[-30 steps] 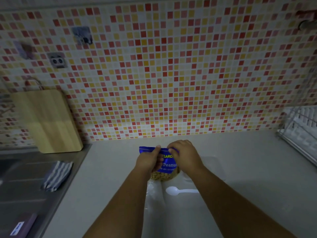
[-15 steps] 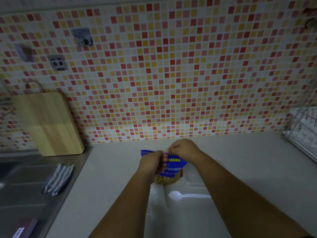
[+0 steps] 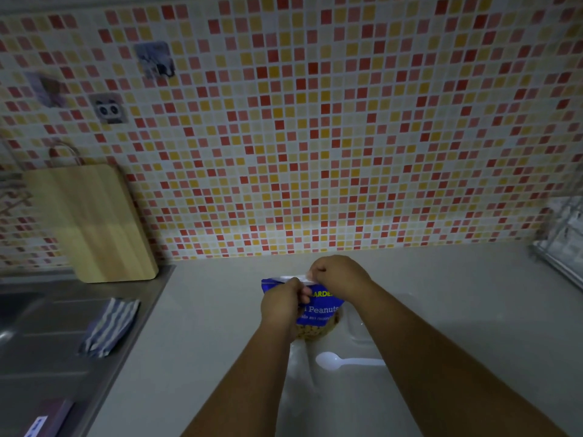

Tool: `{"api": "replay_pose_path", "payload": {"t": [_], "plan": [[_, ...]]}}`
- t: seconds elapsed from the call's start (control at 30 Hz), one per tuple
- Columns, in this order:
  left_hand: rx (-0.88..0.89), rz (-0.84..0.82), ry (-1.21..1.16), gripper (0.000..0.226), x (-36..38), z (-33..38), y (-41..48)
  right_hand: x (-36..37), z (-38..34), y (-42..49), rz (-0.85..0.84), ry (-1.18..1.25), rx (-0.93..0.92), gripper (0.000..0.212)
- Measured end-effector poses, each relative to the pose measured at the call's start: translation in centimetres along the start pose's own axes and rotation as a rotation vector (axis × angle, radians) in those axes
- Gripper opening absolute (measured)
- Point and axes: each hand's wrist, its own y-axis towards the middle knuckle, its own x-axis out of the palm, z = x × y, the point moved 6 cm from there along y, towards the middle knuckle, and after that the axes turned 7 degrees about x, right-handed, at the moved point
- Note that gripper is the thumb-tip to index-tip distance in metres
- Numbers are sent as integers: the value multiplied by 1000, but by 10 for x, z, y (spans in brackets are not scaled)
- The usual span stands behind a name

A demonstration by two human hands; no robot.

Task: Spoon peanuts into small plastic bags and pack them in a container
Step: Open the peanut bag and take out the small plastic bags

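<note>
blue peanut bag [image 3: 319, 311] at 6 o'clock | white word "Peanuts" on its front | yellow letters "ARDE" above, rest covered | small line beneath too blurred to read

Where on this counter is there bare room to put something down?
Two bare patches of counter: one between the striped cloth and the left hand; a wider one from the right hand across to the dish rack. The middle is crowded: the peanut bag, the white spoon and clear plastic lie there.
</note>
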Motion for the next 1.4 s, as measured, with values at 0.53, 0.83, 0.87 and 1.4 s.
{"api": "replay_pose_path", "payload": {"t": [0.53, 0.83, 0.87, 1.4], "plan": [[123, 65, 89, 41, -10, 0, -15, -11, 12, 23, 259, 143, 110, 26], [439, 156, 107, 10, -37, 31, -4, -9, 19, 16, 85, 45, -35, 21], [418, 102, 82, 15, -35, 31, -1, -9, 21, 15, 126, 67, -31, 21], [396, -145, 66, 21, -38, 8, 26, 22, 101, -20, 225, 557, 165, 28]]}}
